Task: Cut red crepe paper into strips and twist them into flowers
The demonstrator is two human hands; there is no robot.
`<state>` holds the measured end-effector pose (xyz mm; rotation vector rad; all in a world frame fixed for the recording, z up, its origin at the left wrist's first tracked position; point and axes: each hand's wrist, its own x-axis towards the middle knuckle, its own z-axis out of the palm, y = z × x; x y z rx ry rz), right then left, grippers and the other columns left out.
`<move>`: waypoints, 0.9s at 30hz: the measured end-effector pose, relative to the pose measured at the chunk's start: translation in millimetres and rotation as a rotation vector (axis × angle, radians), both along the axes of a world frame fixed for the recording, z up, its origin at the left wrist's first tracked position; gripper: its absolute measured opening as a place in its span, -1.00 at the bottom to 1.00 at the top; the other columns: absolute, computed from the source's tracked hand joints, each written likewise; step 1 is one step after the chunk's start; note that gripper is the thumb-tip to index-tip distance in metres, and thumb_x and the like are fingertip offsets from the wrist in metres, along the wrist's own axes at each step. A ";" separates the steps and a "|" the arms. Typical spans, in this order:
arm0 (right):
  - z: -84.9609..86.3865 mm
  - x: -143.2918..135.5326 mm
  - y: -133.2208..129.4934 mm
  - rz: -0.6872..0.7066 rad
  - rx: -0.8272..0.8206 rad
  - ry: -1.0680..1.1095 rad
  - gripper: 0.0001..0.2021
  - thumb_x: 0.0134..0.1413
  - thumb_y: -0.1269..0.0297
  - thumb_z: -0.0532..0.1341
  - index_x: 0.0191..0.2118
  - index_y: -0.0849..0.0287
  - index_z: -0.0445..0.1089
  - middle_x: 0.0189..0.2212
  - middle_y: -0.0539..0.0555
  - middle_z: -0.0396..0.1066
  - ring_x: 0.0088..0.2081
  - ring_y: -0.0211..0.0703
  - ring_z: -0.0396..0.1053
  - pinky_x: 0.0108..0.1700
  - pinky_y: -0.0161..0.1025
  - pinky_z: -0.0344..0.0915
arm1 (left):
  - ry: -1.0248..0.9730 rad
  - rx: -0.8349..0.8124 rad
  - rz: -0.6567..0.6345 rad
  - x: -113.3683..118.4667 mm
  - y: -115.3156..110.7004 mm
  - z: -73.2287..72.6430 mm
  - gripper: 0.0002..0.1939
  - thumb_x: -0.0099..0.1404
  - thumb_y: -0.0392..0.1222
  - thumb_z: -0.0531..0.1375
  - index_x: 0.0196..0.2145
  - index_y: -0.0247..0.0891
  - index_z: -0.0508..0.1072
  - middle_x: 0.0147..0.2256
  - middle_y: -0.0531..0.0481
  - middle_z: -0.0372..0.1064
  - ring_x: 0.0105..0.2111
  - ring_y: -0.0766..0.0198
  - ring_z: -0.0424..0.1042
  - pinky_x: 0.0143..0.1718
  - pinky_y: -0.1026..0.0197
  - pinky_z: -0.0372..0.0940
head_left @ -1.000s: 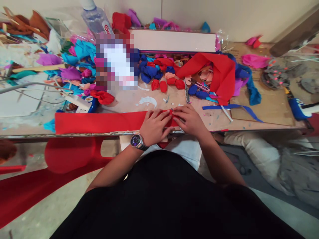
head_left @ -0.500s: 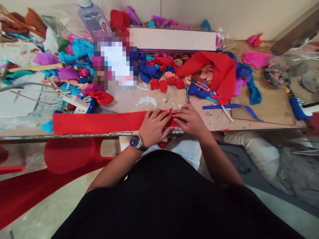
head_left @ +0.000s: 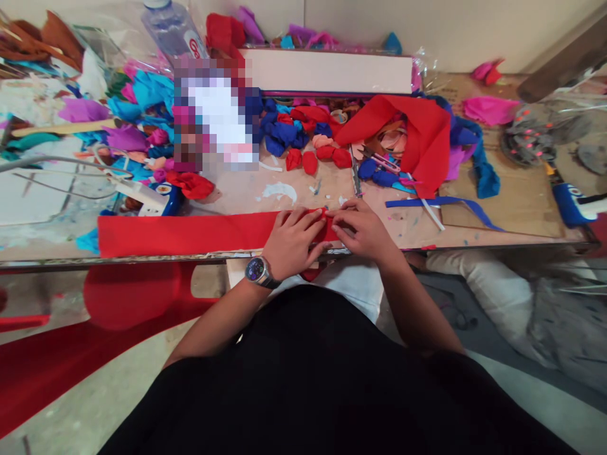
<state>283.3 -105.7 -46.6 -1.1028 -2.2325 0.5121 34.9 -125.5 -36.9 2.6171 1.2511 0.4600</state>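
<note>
A long red crepe paper strip [head_left: 190, 235] lies flat along the front edge of the table. My left hand [head_left: 294, 239] rests palm down on its right part, fingers stretched out and thumb apart. At the strip's right end is my right hand [head_left: 363, 232], its fingers bent and closed at the paper's upper edge, close to the left fingertips. The paper under the right fingers is mostly hidden. Just beyond the right hand lies a pair of metal scissors or tweezers [head_left: 355, 177], its kind unclear.
Red and blue paper buds [head_left: 284, 136] lie behind the strip, beside a loose red crepe paper band [head_left: 427, 139]. A long white box [head_left: 327, 71] stands at the back. Left are a bottle [head_left: 175, 31] and a white power strip [head_left: 147, 196]. A blue paper strip [head_left: 441, 202] lies right.
The right fingers have shifted slightly at the strip's end and bent a little more. The left hand stays flat on the paper. The view has moved very slightly.
</note>
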 end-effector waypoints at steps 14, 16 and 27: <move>-1.8 0.1 0.5 -0.008 0.010 -0.011 -0.89 0.40 0.31 0.28 -0.11 0.04 0.60 -0.09 0.10 0.72 0.07 0.19 0.44 0.16 0.16 0.50 | -0.029 -0.026 0.016 0.5 0.8 3.1 -0.38 0.62 0.15 0.14 0.41 -0.30 0.42 0.42 -0.24 0.43 0.41 -0.22 0.33 0.39 -0.28 0.17; -1.4 0.3 0.6 -0.008 0.004 -0.013 -0.89 0.40 0.31 0.28 -0.13 0.03 0.59 -0.10 0.09 0.72 0.06 0.18 0.44 0.16 0.16 0.50 | -0.017 -0.024 0.010 0.4 1.5 4.5 -0.39 0.61 0.15 0.15 0.40 -0.29 0.43 0.43 -0.23 0.42 0.41 -0.23 0.33 0.38 -0.29 0.17; -1.2 -0.5 0.8 -0.011 0.003 0.008 -0.89 0.40 0.32 0.28 -0.16 0.02 0.58 -0.12 0.08 0.72 0.03 0.18 0.42 0.14 0.16 0.47 | 0.056 -0.049 -0.017 -0.3 6.3 14.5 -0.42 0.62 0.11 0.14 0.40 -0.27 0.42 0.40 -0.24 0.45 0.39 -0.22 0.35 0.37 -0.29 0.17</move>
